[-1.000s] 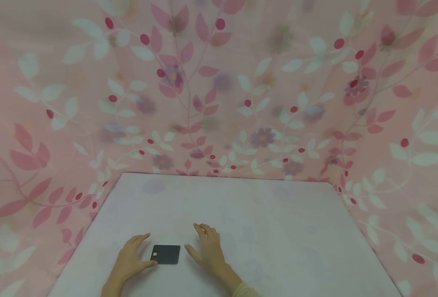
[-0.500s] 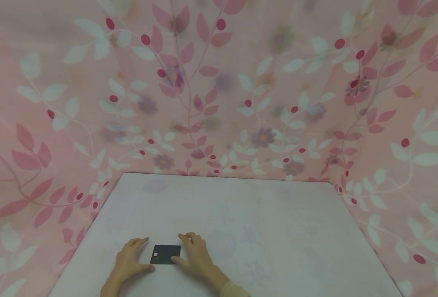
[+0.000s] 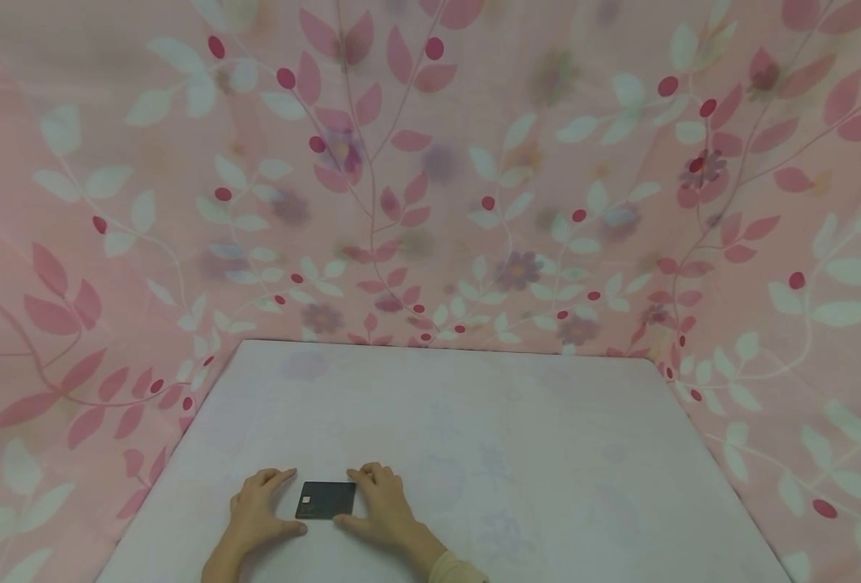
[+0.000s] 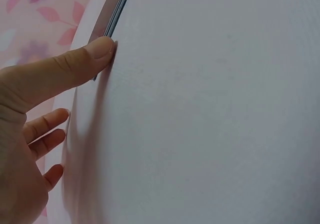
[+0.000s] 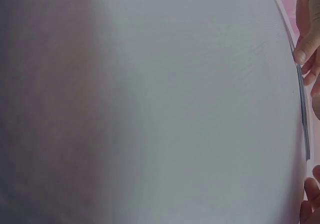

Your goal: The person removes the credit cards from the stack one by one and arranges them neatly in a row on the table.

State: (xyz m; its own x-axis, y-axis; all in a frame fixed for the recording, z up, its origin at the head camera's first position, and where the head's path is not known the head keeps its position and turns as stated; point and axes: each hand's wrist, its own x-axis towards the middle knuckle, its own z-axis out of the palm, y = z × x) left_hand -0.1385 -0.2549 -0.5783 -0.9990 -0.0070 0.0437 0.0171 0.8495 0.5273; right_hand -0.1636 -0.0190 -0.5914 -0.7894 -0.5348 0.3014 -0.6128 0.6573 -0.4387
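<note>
A dark card (image 3: 326,498) with a small light square like a chip lies flat on the white table. Edge-on in the left wrist view, it shows several thin layers (image 4: 120,10), like a small stack of cards. On its left is my left hand (image 3: 252,512), thumb and fingers spread apart. In the left wrist view its thumb (image 4: 75,68) overlaps the end of the stack. My right hand (image 3: 389,506) spans the right end, thumb at the near corner and fingertips at the far corner. At the right wrist view's edge, the stack (image 5: 303,114) appears as a thin strip.
The white tabletop (image 3: 547,470) extends behind and to the right of the hands. Pink floral cloth (image 3: 415,178) rises behind the table and along both sides.
My right hand has moved left to the card's right end, and its thumb and fingers now frame that end. The left hand and the card have stayed nearly where they were.
</note>
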